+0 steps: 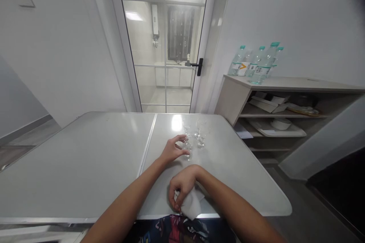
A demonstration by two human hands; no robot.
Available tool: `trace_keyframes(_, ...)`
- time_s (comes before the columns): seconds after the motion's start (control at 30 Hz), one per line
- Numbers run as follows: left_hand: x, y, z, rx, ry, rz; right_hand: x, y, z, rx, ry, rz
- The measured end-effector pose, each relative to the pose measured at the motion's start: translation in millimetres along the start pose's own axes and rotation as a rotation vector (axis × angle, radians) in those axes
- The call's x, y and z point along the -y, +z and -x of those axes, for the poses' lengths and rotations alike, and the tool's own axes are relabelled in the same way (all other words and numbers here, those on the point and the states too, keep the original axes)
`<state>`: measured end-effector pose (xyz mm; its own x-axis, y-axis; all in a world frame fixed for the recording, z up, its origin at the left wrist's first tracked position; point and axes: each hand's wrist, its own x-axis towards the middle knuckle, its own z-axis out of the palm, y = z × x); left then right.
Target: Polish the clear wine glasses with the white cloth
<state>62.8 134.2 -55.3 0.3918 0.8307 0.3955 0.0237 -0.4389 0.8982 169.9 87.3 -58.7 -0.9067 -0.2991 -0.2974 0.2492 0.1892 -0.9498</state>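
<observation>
My left hand [173, 149] is over the right half of the table. Its thumb and fingers curve around a clear stemmed glass [188, 145], with the fingertips at its sides. Just beyond it, more clear stemmed glasses [200, 142] stand close together; their outlines are faint against the pale tabletop. Nearer the front edge, my right hand [184, 186] is bent down at the wrist and closed on a white cloth [191, 204], which may be paper. The cloth hangs to the table's edge, and part of it is hidden under the hand.
The pale table [94, 167] has a metal seam [146, 146] across it. Behind it stands a glazed door [165, 57] with a black handle [200, 67]. At right, a shelf unit [285, 83] carries several plastic bottles [261, 66], with trays and a bowl [281, 123] inside.
</observation>
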Motion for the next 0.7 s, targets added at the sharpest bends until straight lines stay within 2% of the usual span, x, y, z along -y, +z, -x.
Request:
trace_keyframes(0.07, 0.7, -5.7, 0.1, -0.130, 0.013, -0.003, -0.4, -0.2, 0.1, -0.001, -0.002, -0.013)
trace_keyframes(0.1, 1.5, -9.0, -0.2, -0.230, 0.005, 0.002, -1.0, -0.3, 0.0, -0.002, -0.007, -0.016)
trace_keyframes(0.2, 5.0, -21.3, -3.3, -0.580, -0.088, 0.032, -3.5, -0.7, -0.7, 0.000, -0.013, -0.022)
trace_keyframes(0.27, 6.9, -30.8, -7.3, -0.708, -0.165, 0.164, -4.5, -0.8, -1.2, 0.005, -0.010, -0.031)
trace_keyframes(0.37, 7.7, -43.0, -13.6, -0.762, -0.198, 0.441, -3.6, -0.5, -1.1, 0.000, 0.003, -0.033)
trace_keyframes(0.43, 6.9, -47.1, -15.8, -0.782, -0.178, 0.510, -1.8, -0.2, -0.7, -0.003, 0.010, -0.035)
trace_keyframes(0.7, -0.2, -38.3, -11.0, -0.707, -0.124, 0.344, -0.3, -0.1, -1.0, -0.017, 0.032, -0.067)
